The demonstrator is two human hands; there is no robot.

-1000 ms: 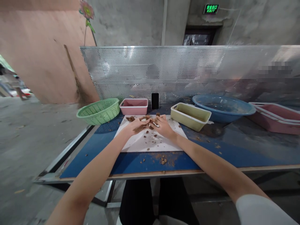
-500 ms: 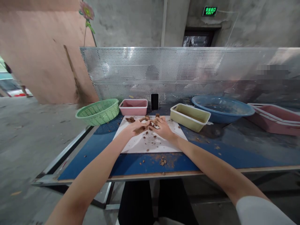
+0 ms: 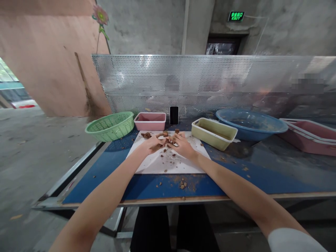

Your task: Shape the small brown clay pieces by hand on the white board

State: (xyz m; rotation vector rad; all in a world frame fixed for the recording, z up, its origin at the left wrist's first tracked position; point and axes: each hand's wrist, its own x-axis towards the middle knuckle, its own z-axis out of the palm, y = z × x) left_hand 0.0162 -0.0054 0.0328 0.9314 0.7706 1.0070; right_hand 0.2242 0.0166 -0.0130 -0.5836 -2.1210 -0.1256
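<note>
Over a white board (image 3: 147, 164), my left hand (image 3: 154, 144) and my right hand (image 3: 183, 145) meet with fingers curled. Between the fingertips is a brown clay-like lump, mostly hidden; its exact shape cannot be made out. Just beyond the fingers stand two small brown pieces, one brown piece (image 3: 165, 133) near my left hand and another brown piece (image 3: 177, 131) near my right. A darker crumbly clump (image 3: 146, 135) lies at the board's far left. Brown crumbs (image 3: 168, 159) are scattered on the board below my hands.
A green basket (image 3: 111, 127), a pink bin (image 3: 150, 121) and an upright phone (image 3: 174, 115) line the table's back. Rightward are a yellow-green bin (image 3: 214, 134), a blue basin (image 3: 249, 122) and stacked pink bins (image 3: 312, 136). A perforated metal panel (image 3: 147, 80) rises behind. Crumbs (image 3: 183, 183) lie near the front edge.
My fingers have shifted slightly around the lump, with both hands staying over the board. The whole view has moved slightly downward in the picture.
</note>
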